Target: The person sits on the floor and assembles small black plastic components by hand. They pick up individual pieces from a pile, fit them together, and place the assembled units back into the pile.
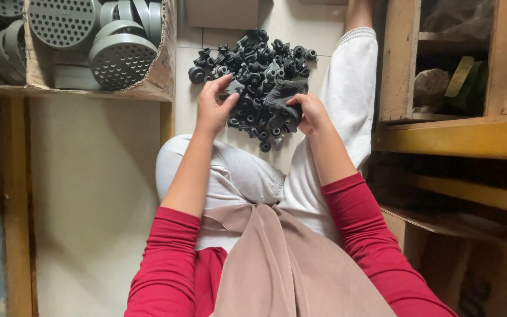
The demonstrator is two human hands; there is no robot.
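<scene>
Head view looked down past my lap to the pile of black rubber parts (253, 70) heaped on the pale floor (95, 176) just beyond my knees. My left hand (212, 108) sat at the near left edge of that pile, fingers curled and pinching one small black piece (233, 88) off the heap. My right hand (307, 114) was at the near right edge of the pile, closed around a larger dark part (284, 97) that it held up against the heap. The two hands were apart, one on each side. I judged I was midway through picking and pairing pieces, and that the next move would need the small piece brought across to the held part and lined up squarely. The parts looked matte, dark grey to black, mostly short round plugs with collars, lying jumbled at all angles. Left of the pile, a cardboard box (159, 76) held grey perforated discs (121, 58); right of it stood a yellow wooden shelf (459, 135).
</scene>
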